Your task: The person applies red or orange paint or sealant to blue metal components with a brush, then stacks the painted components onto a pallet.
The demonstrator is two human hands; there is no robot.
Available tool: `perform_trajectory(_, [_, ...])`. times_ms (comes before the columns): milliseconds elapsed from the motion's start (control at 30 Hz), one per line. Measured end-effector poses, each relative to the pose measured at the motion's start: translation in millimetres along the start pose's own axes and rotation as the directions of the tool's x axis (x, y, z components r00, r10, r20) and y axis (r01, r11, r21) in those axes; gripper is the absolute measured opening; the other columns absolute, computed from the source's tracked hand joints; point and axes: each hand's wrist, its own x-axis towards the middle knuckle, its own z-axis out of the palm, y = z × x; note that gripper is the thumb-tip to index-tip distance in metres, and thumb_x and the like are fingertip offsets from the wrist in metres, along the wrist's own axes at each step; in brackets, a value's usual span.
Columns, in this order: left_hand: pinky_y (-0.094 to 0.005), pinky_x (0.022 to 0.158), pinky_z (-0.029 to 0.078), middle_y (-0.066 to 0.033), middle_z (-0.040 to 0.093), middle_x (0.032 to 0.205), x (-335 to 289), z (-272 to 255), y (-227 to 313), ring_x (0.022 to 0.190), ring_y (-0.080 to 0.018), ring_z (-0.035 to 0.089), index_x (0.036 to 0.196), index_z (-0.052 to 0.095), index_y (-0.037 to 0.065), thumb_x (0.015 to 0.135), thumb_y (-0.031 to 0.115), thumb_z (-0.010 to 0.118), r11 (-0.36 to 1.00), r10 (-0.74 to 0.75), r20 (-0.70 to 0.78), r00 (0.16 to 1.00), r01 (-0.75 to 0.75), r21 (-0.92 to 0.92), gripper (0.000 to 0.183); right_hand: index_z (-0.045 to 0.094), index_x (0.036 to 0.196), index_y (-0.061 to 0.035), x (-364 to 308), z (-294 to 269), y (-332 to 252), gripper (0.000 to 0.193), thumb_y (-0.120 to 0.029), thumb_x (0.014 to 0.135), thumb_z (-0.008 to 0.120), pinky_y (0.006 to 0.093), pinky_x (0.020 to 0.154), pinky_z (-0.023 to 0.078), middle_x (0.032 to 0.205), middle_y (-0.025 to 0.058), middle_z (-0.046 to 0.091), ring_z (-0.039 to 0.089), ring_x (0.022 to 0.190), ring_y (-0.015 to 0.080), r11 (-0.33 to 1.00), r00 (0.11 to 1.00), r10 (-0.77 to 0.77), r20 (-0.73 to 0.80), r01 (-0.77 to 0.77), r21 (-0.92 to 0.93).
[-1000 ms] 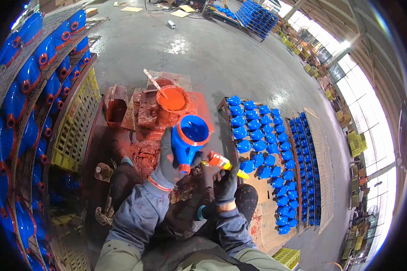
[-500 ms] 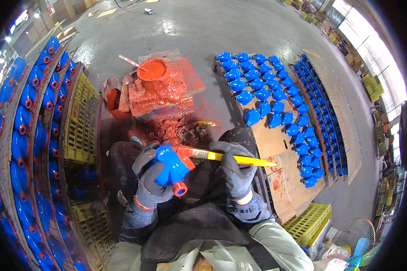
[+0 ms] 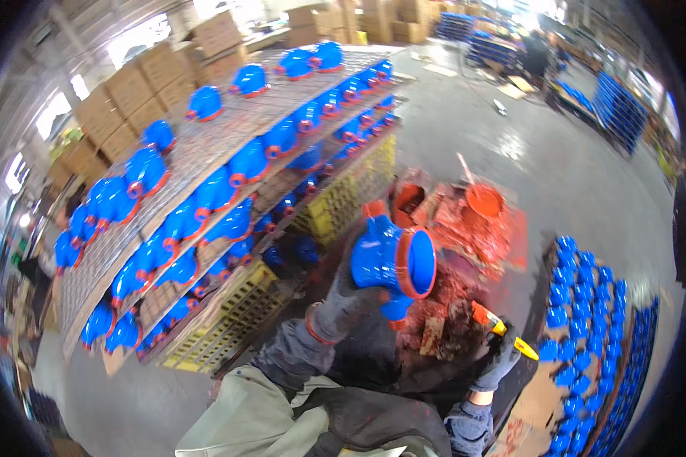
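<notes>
My left hand [image 3: 344, 298], in a dark grey glove, holds up a blue valve body [image 3: 376, 255] near the shelves. Its wide round mouth faces right with a red rim, and its smaller ports also have red ends. The gloved fingers are partly hidden behind it. Lower right, my right hand [image 3: 498, 361] is closed around the yellow handle of a paintbrush [image 3: 525, 349], whose red-coated head points up and left. Beyond the hands, red paint [image 3: 485, 199] fills a round container on a paint-caked stand. A second container [image 3: 409, 199] stands left of it.
On my left, tiered shelves [image 3: 229, 126] carry several blue valve bodies with red rims, above yellow plastic crates [image 3: 225, 327]. To the right, rows of blue valve bodies [image 3: 583, 327] stand on cardboard [image 3: 537, 396]. Stacked cartons [image 3: 129, 87] stand behind the shelves.
The view has swung left toward the shelves. My left hand has raised and turned the valve body, its mouth now facing right. The brush has come away from it, held apart at lower right.
</notes>
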Motion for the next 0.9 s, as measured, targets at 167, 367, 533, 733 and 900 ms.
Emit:
perform_trajectory(167, [-0.0404,0.104,0.044,-0.0119,0.043,0.142,-6.0,-19.4,128.3,0.129,-0.0252,0.045,0.149,0.027,0.008,0.060,0.018,0.091,0.782,0.407,-0.028,0.913,-0.333,0.528,0.111,0.065,0.108,-0.0005,2.9,-7.6,39.2,0.037,-0.035,0.102,0.051,0.0233,0.057,0.035,0.071,-0.0008,0.052,0.047,0.062,0.0082,0.991,0.981,0.133,0.141,-0.133,-0.007])
perform_trajectory(367, [-0.0427,0.103,0.044,-0.0170,0.045,0.135,-39.9,-52.3,255.0,0.122,-0.0332,0.050,0.141,0.037,0.006,0.065,0.018,0.087,-0.424,0.765,0.329,0.553,0.049,0.904,0.092,0.065,0.110,-0.0007,5.5,-10.9,48.4,0.038,-0.035,0.102,0.051,0.0223,0.060,0.033,0.069,-0.0032,0.050,0.043,0.063,0.0062,1.000,0.978,0.006,0.208,-0.007,0.004])
perform_trajectory(533, [-0.0450,0.103,0.043,-0.0209,0.045,0.136,-96.2,-99.2,326.2,0.125,-0.0398,0.048,0.143,0.037,0.008,0.069,0.022,0.082,-0.528,0.820,0.201,0.536,0.572,0.628,0.088,0.061,0.117,0.0039,11.2,-13.5,52.4,0.040,-0.031,0.103,0.046,0.0280,0.074,0.041,0.084,0.0029,0.053,0.048,0.076,0.0152,0.975,0.958,0.176,0.226,-0.201,0.090])
perform_trajectory(733, [-0.0474,0.110,0.036,-0.0231,0.044,0.144,-128.4,-163.3,375.3,0.134,-0.0396,0.042,0.143,0.042,0.008,0.081,0.039,0.068,-0.472,0.725,-0.345,0.596,0.795,0.382,0.074,0.058,0.122,0.0012,10.7,-3.7,61.3,0.039,-0.031,0.102,0.048,0.0337,0.086,0.043,0.100,0.0085,0.060,0.054,0.092,0.0202,0.978,0.979,0.138,0.151,-0.159,0.136])
perform_trajectory(900, [-0.0562,0.114,0.024,-0.0188,0.051,0.140,-105.7,-154.9,369.9,0.135,-0.0358,0.043,0.138,0.048,0.007,0.083,0.031,0.062,-0.525,0.714,-0.417,0.563,0.824,0.213,0.061,0.057,0.123,0.0006,7.0,-4.0,63.1,0.039,-0.031,0.102,0.047,0.0338,0.086,0.043,0.100,0.0091,0.060,0.054,0.093,0.0205,0.997,0.982,0.065,0.175,-0.058,-0.045])
